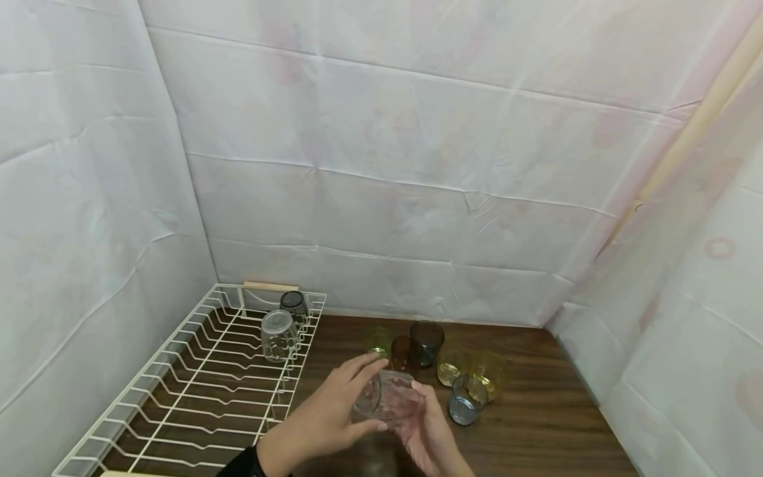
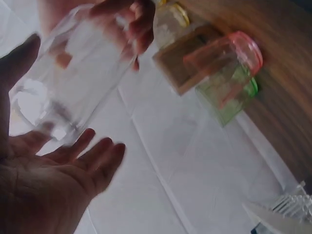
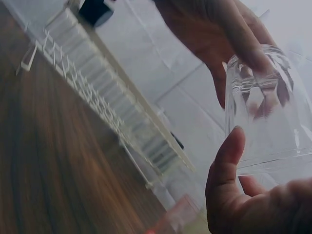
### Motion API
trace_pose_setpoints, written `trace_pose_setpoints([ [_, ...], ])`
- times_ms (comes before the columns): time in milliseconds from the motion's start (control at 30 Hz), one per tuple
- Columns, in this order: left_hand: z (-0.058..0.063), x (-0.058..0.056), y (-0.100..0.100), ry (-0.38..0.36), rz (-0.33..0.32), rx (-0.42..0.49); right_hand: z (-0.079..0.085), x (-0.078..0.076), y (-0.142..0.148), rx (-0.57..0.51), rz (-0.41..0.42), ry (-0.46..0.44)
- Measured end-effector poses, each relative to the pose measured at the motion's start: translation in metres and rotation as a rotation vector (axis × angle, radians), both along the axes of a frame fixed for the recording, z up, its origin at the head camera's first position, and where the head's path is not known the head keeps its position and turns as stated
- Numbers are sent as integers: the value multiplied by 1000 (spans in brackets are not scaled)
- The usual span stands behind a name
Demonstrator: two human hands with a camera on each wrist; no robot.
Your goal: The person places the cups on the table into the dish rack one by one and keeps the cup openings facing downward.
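Note:
A clear drinking glass (image 1: 401, 396) is tilted on its side between the two hands, above the wooden table. My right hand (image 1: 430, 424) grips it, with the thumb on one side and the fingers on the other, toward the rim. Around the base end, my left hand (image 1: 334, 405) spreads its thumb and fingers; in the left wrist view its fingers (image 2: 100, 163) look relaxed, and whether they touch the glass is hard to tell. A blue glass (image 1: 467, 399) stands upright just right of the right hand. Behind the hands is a reddish-brown glass (image 1: 403, 354).
A white wire dish rack (image 1: 205, 361) stands at the left, holding an upside-down clear glass (image 1: 279, 335) and a dark grey glass (image 1: 294, 305). Farther back on the table (image 1: 536, 424) are a dark glass (image 1: 426, 343), a green glass (image 1: 379, 340) and yellow glasses (image 1: 451, 366).

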State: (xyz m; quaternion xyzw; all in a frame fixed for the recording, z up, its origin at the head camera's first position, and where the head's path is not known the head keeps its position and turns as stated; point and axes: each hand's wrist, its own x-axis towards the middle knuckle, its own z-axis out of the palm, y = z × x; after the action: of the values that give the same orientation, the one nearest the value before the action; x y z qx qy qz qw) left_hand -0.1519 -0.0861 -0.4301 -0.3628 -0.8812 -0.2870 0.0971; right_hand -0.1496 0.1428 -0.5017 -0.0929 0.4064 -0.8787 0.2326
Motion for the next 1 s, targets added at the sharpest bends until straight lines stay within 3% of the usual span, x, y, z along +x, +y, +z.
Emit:
trace_pose_setpoints([
  [167, -1, 3, 8, -4, -42, 83, 1, 1, -4, -145, 88, 36],
  [367, 1, 5, 12, 107, -26, 104, 2, 3, -9, -232, 110, 31],
  [667, 3, 7, 14, 187, 6, 110, -1, 4, -13, -260, 129, 71],
  [1000, 7, 9, 8, 212, 27, 93, -3, 4, -14, -237, 150, 44],
])
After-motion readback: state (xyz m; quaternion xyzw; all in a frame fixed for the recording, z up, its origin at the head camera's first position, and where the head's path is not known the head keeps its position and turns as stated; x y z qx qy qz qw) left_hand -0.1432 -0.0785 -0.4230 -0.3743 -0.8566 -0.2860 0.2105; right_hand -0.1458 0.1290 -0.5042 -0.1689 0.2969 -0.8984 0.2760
